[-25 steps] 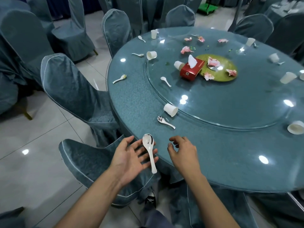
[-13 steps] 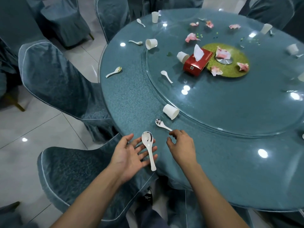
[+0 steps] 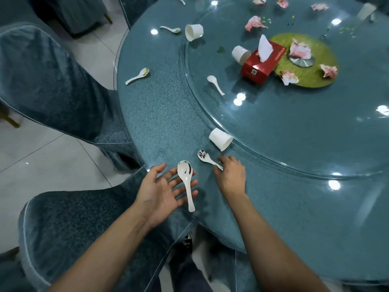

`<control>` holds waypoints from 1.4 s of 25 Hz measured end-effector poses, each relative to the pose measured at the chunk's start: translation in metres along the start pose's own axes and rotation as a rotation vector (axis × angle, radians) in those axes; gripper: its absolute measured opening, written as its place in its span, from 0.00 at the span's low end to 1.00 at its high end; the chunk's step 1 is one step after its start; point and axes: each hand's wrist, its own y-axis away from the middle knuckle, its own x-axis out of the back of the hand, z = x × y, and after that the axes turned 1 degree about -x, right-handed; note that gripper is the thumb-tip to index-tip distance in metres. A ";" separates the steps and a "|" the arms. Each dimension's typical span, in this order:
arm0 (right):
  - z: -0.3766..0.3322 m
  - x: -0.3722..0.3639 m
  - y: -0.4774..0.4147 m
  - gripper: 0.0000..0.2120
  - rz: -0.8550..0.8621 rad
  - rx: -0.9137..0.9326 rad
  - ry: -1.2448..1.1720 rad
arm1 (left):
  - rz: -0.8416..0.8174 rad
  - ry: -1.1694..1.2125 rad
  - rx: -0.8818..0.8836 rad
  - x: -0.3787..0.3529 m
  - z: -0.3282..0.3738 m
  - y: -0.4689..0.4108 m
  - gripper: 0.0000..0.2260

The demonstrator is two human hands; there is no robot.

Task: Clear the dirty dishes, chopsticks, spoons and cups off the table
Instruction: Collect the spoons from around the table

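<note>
Two hands work at the near edge of the round blue tabletop [image 3: 160, 114]. Our left hand [image 3: 160, 190] lies palm up with the fingers spread, its grip open, and a large white spoon [image 3: 186, 182] rests loose across the fingertips, bowl pointing away from us and handle toward us. The bowl shows dark smears. Our right hand [image 3: 231, 173] is just beside it on the tabletop, palm down, with the thumb and fingers pinching the handle end of a small spoon [image 3: 207, 158], so its grip is closed on that spoon. The small spoon's stained bowl points away to the left and seems to lie on the surface.

Just beyond it, a white cup [image 3: 221, 139] lies on its side at the rim of the glass turntable [image 3: 294, 133]. Farther out on the tabletop we see a spoon with yellowish residue [image 3: 137, 75] near the left edge, another spoon [image 3: 171, 29] beside a second tipped cup [image 3: 194, 32], and on the glass a clean-looking white spoon [image 3: 215, 84]. A third cup [image 3: 241, 54] lies touching a red tissue box [image 3: 263, 60], which overlaps a green mat [image 3: 315, 76] strewn with crumpled pink napkins [image 3: 289, 77]. Blue-covered chairs [image 3: 54, 81] stand to our left.
</note>
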 end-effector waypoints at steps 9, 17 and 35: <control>0.002 -0.011 -0.021 0.09 -0.038 0.003 0.112 | 0.028 0.012 0.003 0.004 0.007 -0.014 0.28; 0.002 -0.022 -0.018 0.06 -0.033 -0.034 0.100 | 0.031 0.006 0.009 0.012 0.013 -0.013 0.26; -0.098 0.029 0.115 0.04 0.168 -0.268 -0.376 | -0.057 -0.013 0.103 0.033 0.045 0.003 0.20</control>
